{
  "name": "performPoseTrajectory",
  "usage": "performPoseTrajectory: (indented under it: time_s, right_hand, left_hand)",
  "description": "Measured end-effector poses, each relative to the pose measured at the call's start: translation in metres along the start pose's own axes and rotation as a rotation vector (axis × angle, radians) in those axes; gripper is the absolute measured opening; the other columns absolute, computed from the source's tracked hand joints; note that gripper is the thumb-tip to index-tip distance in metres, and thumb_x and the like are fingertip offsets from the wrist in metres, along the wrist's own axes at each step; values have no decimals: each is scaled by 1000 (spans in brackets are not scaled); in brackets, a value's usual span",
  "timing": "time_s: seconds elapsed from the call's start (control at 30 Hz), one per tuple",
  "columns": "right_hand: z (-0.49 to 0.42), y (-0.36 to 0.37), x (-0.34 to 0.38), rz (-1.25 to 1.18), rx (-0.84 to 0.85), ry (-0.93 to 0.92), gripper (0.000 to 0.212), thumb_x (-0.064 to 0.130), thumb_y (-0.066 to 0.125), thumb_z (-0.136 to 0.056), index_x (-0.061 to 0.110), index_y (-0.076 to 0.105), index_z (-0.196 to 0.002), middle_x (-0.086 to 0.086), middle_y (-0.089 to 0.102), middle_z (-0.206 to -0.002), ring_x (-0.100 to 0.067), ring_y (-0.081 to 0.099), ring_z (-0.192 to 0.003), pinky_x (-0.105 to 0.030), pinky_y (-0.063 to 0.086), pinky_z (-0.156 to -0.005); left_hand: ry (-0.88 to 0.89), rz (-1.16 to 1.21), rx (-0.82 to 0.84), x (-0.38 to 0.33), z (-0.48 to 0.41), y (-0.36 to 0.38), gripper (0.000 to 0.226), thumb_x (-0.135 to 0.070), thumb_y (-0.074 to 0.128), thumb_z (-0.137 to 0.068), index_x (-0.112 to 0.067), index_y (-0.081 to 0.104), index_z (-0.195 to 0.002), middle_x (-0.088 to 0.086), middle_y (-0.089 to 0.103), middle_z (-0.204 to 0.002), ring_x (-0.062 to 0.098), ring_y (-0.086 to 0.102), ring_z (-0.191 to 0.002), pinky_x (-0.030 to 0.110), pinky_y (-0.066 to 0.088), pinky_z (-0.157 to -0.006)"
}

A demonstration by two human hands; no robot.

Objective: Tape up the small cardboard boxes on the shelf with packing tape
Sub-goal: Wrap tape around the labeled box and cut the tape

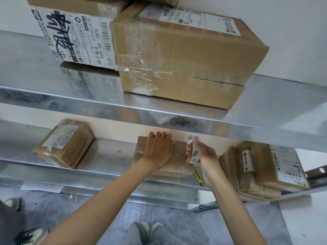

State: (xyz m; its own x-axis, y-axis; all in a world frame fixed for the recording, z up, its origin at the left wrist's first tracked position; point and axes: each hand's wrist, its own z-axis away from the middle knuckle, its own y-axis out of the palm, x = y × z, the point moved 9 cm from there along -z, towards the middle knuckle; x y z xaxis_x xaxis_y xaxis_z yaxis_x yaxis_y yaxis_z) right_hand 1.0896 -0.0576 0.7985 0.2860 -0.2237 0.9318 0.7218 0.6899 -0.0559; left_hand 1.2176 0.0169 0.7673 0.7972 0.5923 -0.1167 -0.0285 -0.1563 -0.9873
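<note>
Evidently our left hand [159, 147] pressed palm-down, fingers together, on the small flat brown cardboard box [177, 167] mid-way along the lower steel shelf [88, 174]. We could not tell the box's long axis. Our right hand [205, 158], nearer its right edge, clamped the white-and-blue packing tape roll [192, 151] just beside it. The upper large labelled carton [74, 36] read "530- D5 A33"; the right-hand stack of parcels [276, 167] read "500 E72 071".

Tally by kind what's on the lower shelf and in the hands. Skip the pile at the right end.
Cardboard boxes: 2 (labelled box at the left; plain box under the left hand)
Tape rolls: 1 (tape roll in the right hand)
Cutters: 1 (green cutter)
Total: 4
</note>
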Motion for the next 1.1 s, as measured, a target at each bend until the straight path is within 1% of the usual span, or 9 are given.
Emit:
performPoseTrajectory:
  time_s: [0.1, 0.17, 0.27, 0.43, 0.6, 0.77, 0.87, 0.97, 1.1]
  right_hand:
    - [-10, 1, 4, 30, -10, -12, 37, 21, 40, -101, 6, 61, -75, -3, 59, -49, -14, 56, -47, -35, 44, -68]
    - [-17, 3, 8, 50, -5, -16, 36, 19, 39, -101, 6, 61, -75, -3, 58, -49, -17, 56, -49, -35, 43, -69]
    - [-25, 6, 11, 72, -9, 0, 34, 17, 40, -99, 4, 61, -76, -4, 58, -50, -19, 55, -49, -38, 45, -70]
    - [-24, 8, 18, 67, -25, 4, 33, 16, 41, -99, 1, 60, -77, -10, 57, -57, -13, 53, -41, -31, 46, -58]
    - [-16, 10, 13, 91, -22, 70, 39, 18, 40, -101, 3, 61, -71, -8, 57, -54, -14, 52, -39, -33, 46, -56]
    - [-4, 3, 3, 32, -32, 130, 41, 20, 39, -101, 3, 61, -71, -4, 56, -44, -14, 51, -35, -22, 46, -45]
    - [0, 5, 0, 15, -24, 130, 42, 20, 40, -101, 2, 61, -69, -5, 56, -44, -16, 51, -37, -28, 46, -51]
    - [2, 4, -3, -15, -31, 147, 42, 20, 42, -101, 0, 61, -69, -6, 55, -44, -18, 51, -37, -30, 46, -52]
    - [7, 6, -7, -39, -34, 153, 42, 20, 43, -100, -1, 60, -67, -6, 54, -42, -17, 50, -35, -27, 46, -47]
  left_hand:
    - [-33, 24, 8, 4, -10, 7, 41, -35, 20, -102, -17, 57, -101, 2, 64, -101, 22, 54, -92, 38, 36, -88]
    - [-47, 36, 14, 7, -16, 14, 39, -33, 23, -102, -17, 58, -102, 2, 65, -103, 22, 56, -94, 38, 37, -89]
    - [-67, 55, 19, 11, -22, 24, 37, -30, 24, -101, -18, 58, -112, 2, 65, -114, 22, 57, -102, 39, 40, -92]
    - [-81, 73, 3, 15, -27, 31, 37, -30, 26, -101, -18, 57, -116, 2, 64, -117, 21, 58, -105, 39, 42, -95]
    - [-89, 55, 16, 17, -28, 33, 35, -31, 27, -102, -17, 57, -115, 2, 64, -114, 21, 58, -103, 39, 42, -95]
    - [-72, 20, 31, 13, -27, 26, 37, -32, 25, -103, -16, 58, -105, 4, 66, -105, 23, 58, -94, 39, 41, -91]
    - [-75, -1, 50, 13, -26, 26, 38, -34, 23, -103, -16, 57, -103, 4, 65, -103, 23, 56, -92, 39, 40, -90]
    - [-73, -8, 61, 12, -26, 26, 40, -35, 22, -104, -16, 57, -104, 5, 64, -104, 24, 55, -93, 40, 38, -89]
    - [-75, -18, 72, 12, -25, 25, 41, -35, 21, -104, -15, 57, -106, 5, 63, -106, 24, 55, -95, 41, 38, -90]
